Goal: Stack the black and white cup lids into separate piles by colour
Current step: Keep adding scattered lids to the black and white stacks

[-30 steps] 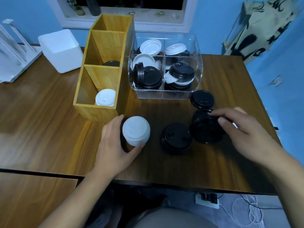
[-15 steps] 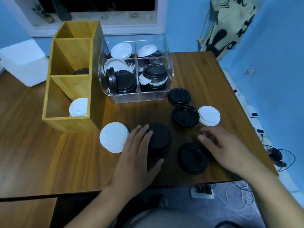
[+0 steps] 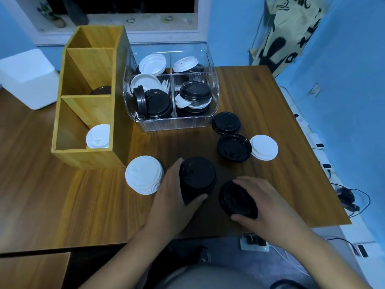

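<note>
A pile of white lids (image 3: 144,174) stands on the wooden table (image 3: 62,197) near the front. Right beside it, my left hand (image 3: 173,197) grips a tall pile of black lids (image 3: 196,176) from the left, thumb at its front. My right hand (image 3: 262,201) holds a single black lid (image 3: 235,198) tilted just above the table, fingers over its far edge and thumb under its near edge. Two loose black lids (image 3: 226,123) (image 3: 233,147) and one white lid (image 3: 264,147) lie further back on the right.
A clear plastic bin (image 3: 173,124) with mixed black and white lids stands behind. A wooden divider box (image 3: 83,155) at left holds a white lid (image 3: 98,136) and a dark lid (image 3: 102,90). A white box (image 3: 29,78) sits far left. The table's right edge is near.
My left hand left the white pile and closed around the black pile. My right hand slid a black lid toward the front and now holds it tilted beside that pile.
</note>
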Demonstrator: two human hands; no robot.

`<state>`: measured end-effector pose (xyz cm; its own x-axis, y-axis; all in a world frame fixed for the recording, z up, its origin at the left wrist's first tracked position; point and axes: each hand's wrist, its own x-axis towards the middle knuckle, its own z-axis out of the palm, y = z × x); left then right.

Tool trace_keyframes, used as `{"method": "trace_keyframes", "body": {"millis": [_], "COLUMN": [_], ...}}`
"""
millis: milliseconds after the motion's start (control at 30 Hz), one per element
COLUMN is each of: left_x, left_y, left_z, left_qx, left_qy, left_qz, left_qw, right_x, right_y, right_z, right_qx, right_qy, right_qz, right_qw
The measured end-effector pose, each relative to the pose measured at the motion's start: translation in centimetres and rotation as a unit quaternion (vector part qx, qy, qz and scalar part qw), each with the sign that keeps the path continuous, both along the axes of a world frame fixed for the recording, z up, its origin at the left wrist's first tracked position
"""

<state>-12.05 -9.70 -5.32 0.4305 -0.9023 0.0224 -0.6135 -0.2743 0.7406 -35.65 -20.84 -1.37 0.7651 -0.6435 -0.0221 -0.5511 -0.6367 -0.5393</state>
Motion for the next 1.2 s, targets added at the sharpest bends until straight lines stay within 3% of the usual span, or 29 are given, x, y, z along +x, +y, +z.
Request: {"method": "trace_keyframes", "body": {"millis": [200,367,600,1067,1133,1200], "left_x": [0.1,0.1,-0.3,-0.4,-0.4,-0.3], "left_y": [0.2,0.2,0.3,0.2,0.2,0.2], "left_z": [0.5,0.5,1.3,1.8,1.9,1.8], "left_qx": [-0.002,0.005,0.002,-0.018,-0.015,-0.013], "left_qy": [0.016,0.016,0.016,-0.018,-0.022,-0.027], "left_qz": [0.014,0.024,0.018,0.012,0.013,0.015], "left_qw": [1.0,1.0,1.0,1.0,1.0,0.999], "right_x": [2.1,8.3,10.7,10.1,8.8,6.9], "right_y": [-1.0,-2.4,-3.2,-2.4,-2.7,-3.6], "right_z": [4.1,5.1,4.4,2.9,3.1,2.9], "right_qx": [0.04,0.0,0.03,0.001,-0.005,-0.088], "right_qy": [-0.082,0.009,0.073,0.028,-0.03,-0.074], "right_qz": [-0.008,0.111,0.151,0.133,0.084,0.01], "right_qw": [0.996,0.994,0.985,0.991,0.996,0.993]}}
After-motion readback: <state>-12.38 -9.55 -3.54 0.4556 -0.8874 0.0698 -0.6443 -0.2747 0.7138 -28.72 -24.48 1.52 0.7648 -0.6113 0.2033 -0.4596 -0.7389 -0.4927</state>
